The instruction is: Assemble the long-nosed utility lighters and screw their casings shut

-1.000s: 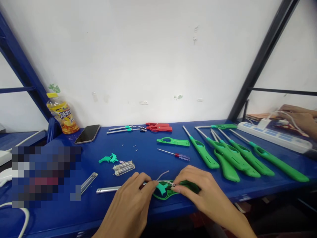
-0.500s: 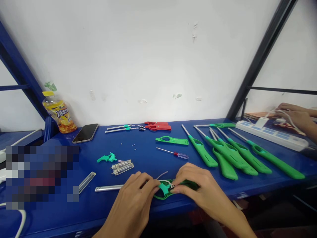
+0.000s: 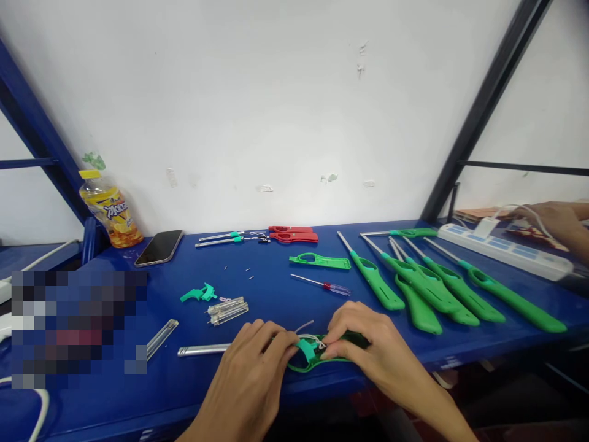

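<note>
A green lighter half-shell [image 3: 301, 368] lies at the table's front edge, its metal tube [image 3: 202, 350] pointing left. My left hand [image 3: 257, 365] is closed around the lighter's neck, fingertips at the teal trigger [image 3: 307, 350]. With thumb and index finger, my right hand [image 3: 361, 337] pinches at a small black part with white wires [image 3: 317, 339] inside the shell; the pinched part is mostly covered. Behind my hands lie a screwdriver [image 3: 338, 288] and another green half-shell [image 3: 319, 261]. Clear fuel tanks [image 3: 230, 311] and a loose teal trigger [image 3: 199, 293] rest to the left.
Several green lighters [image 3: 427, 282] lie on the right, beside a white power strip [image 3: 504, 250]. Red shells [image 3: 293, 236] with tubes are at the back. A phone [image 3: 159, 247] and a drink bottle [image 3: 110, 212] stand left. Another person's hand [image 3: 547, 220] is at far right.
The lighter and my hands have shifted very slightly to the right, with both grips kept. At far right, the other person's hand has moved a little.
</note>
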`<state>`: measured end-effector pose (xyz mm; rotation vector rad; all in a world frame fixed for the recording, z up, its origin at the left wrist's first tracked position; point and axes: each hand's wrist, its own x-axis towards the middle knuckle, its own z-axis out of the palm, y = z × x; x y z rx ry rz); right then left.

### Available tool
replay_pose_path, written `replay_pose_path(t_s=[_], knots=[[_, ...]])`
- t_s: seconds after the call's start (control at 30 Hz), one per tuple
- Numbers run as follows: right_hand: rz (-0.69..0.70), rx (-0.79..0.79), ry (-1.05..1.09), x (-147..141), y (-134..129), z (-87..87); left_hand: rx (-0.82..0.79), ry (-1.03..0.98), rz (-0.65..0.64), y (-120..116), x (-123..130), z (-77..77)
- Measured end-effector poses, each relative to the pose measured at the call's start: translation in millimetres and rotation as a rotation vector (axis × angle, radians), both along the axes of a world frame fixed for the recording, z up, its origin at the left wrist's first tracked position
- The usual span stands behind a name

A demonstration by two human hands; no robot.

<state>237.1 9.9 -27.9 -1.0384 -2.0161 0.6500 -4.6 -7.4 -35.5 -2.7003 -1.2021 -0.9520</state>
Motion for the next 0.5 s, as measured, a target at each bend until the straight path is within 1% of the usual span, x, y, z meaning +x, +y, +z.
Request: replay_pose_path(t_s=[0.1, 0.2, 0.33, 0.5], knots=[[-0.002, 0.027, 0.012, 0.3, 1.1, -2.5, 0.037, 0.002, -0.018, 2.7, -1.3, -0.5], [0.011, 0.11, 0.01, 1.9, 0.7, -5.3, 0.112, -0.03, -0.054, 5.8, -2.7, -1.4], [0.04, 0.195, -0.031, 2.9, -1.9, -6.3, 0.15, -0.073, -0.047, 7.1, -3.1, -0.5], [0.037, 0.21, -0.061, 1.3, -6.1, -3.7, 0.163, -0.076, -0.036, 6.5, -3.7, 0.7]])
